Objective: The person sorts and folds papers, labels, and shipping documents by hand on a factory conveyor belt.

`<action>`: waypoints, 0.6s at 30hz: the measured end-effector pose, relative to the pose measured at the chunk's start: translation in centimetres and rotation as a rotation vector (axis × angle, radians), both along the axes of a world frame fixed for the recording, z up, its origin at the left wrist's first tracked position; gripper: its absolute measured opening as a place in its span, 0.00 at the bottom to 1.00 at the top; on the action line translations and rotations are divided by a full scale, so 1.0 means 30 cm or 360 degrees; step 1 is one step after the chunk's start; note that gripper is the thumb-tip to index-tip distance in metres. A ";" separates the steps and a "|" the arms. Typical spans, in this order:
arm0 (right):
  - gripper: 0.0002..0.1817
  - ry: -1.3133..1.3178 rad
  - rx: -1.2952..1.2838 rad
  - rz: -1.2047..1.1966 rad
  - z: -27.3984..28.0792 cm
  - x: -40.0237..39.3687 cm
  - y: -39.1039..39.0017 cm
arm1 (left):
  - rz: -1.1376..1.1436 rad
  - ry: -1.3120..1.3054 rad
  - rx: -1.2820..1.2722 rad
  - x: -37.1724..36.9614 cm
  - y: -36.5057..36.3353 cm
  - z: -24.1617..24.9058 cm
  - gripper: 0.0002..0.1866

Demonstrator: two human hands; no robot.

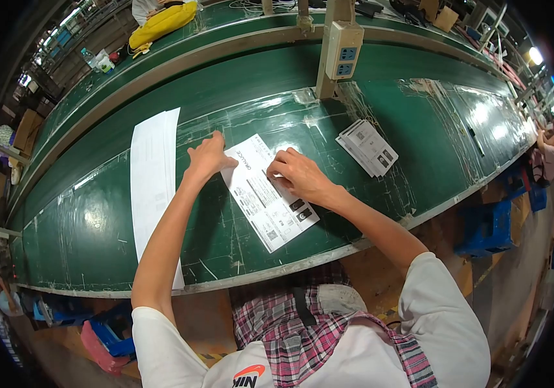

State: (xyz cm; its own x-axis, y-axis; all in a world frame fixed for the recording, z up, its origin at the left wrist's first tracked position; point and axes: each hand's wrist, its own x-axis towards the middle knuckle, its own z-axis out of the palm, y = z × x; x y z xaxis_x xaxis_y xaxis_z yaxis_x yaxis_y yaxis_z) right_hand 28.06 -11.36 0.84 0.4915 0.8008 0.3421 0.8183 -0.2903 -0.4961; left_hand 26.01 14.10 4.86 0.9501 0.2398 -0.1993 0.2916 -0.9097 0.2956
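Observation:
A printed leaflet sheet [261,200] with black text and small pictures lies at a slant on the green bench in front of me. My left hand [207,156] is open at its upper left corner, fingers spread and the thumb by the paper's edge. Across the sheet's upper right side, my right hand [298,174] has its fingers curled together on the paper; the fingertips are partly hidden. To the left lies a tall stack of white sheets [154,174], beside my left forearm. A stack of smaller folded leaflets [367,149] rests to the right.
The long green workbench [102,226] has taped, scratched patches. A post with a socket box [344,52] rises at its back edge. On the bench behind lies a yellow bundle [164,26]. Blue stools [487,229] stand below on the right, and another person [545,152] is at the far right.

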 end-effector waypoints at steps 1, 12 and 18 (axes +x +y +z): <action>0.11 -0.0011 -0.0008 -0.0006 0.001 -0.002 0.001 | 0.0002 0.0016 0.0002 0.000 -0.007 0.014 0.21; 0.22 0.0502 0.0217 -0.0246 0.019 0.024 0.007 | -0.0090 -0.0263 -0.0331 -0.077 -0.016 0.032 0.19; 0.33 0.0245 0.0516 -0.0207 0.044 0.111 0.017 | -0.0441 -0.0891 -0.0093 -0.184 -0.136 0.036 0.11</action>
